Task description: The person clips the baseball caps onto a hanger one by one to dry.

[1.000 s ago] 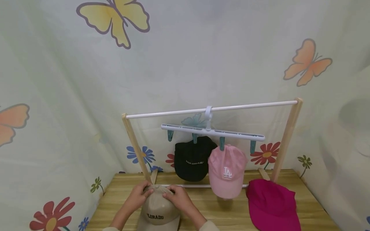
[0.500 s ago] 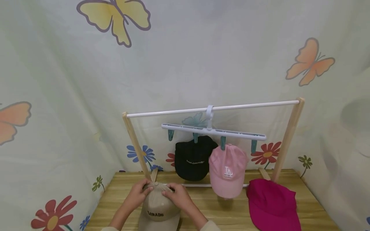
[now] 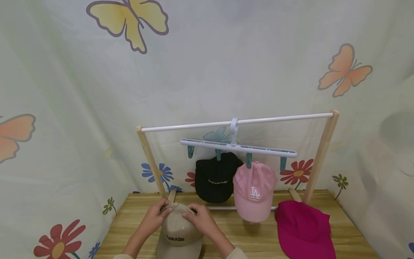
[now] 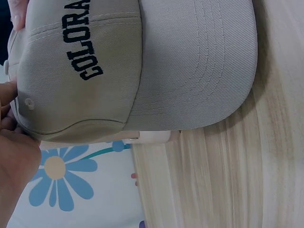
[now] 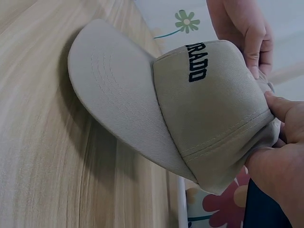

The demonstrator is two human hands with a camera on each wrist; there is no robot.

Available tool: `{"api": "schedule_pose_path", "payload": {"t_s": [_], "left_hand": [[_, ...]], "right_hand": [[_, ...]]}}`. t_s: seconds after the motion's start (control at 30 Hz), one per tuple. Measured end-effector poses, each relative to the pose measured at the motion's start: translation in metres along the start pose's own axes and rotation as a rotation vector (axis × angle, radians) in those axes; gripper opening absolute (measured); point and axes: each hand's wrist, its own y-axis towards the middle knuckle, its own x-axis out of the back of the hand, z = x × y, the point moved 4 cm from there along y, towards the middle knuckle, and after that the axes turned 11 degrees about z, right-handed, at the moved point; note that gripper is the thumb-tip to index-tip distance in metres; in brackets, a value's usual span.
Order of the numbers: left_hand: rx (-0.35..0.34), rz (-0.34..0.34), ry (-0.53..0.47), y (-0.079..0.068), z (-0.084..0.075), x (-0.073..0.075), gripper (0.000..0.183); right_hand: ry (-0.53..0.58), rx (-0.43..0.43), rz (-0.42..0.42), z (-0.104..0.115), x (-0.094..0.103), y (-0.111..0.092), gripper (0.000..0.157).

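Both hands pinch the crown of a beige baseball cap (image 3: pixel 181 230) with dark COLORADO lettering, its brim toward the person. My left hand (image 3: pixel 154 217) grips the crown's left side with thumb and fingers. On the other side my right hand (image 3: pixel 202 219) does the same, thumb on the front of the fabric. In the right wrist view the cap's brim (image 5: pixel 118 95) casts a shadow on the wooden tabletop (image 5: pixel 38 156). Behind, a black cap (image 3: pixel 213 180) and a pink LA cap (image 3: pixel 255 190) hang from green clips on a white hanger (image 3: pixel 268 152).
The hanger hooks over the white rod (image 3: pixel 194 126) of a wooden-post rack. An outer green clip (image 3: pixel 191 151) at left and another clip (image 3: pixel 283 164) at right hold nothing. A magenta cap (image 3: pixel 304 226) lies on the table's right side. Behind is a curtain (image 3: pixel 226 72) printed with flowers and butterflies.
Both hands keep their pinch on the beige cap. The cap has shifted very slightly upward and to the right in the head view. The hanging caps stay where they were.
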Motion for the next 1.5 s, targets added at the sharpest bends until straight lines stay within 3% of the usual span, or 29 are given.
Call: {"api": "schedule_pose_path", "payload": {"t_s": [0.27, 0.47, 1.5], "left_hand": [[-0.046, -0.036, 0.044, 0.0, -0.011, 0.003, 0.01], [-0.029, -0.048, 0.038, 0.0, -0.018, 0.004, 0.012], [-0.053, -0.108, -0.004, -0.004, -0.029, 0.007, 0.013]], "right_hand": [[0.008, 0.024, -0.012, 0.006, 0.005, -0.003, 0.018], [0.014, -0.007, -0.019, 0.01, 0.009, -0.004, 0.017], [-0.048, 0.037, -0.01, 0.023, 0.02, -0.006, 0.02]]}}
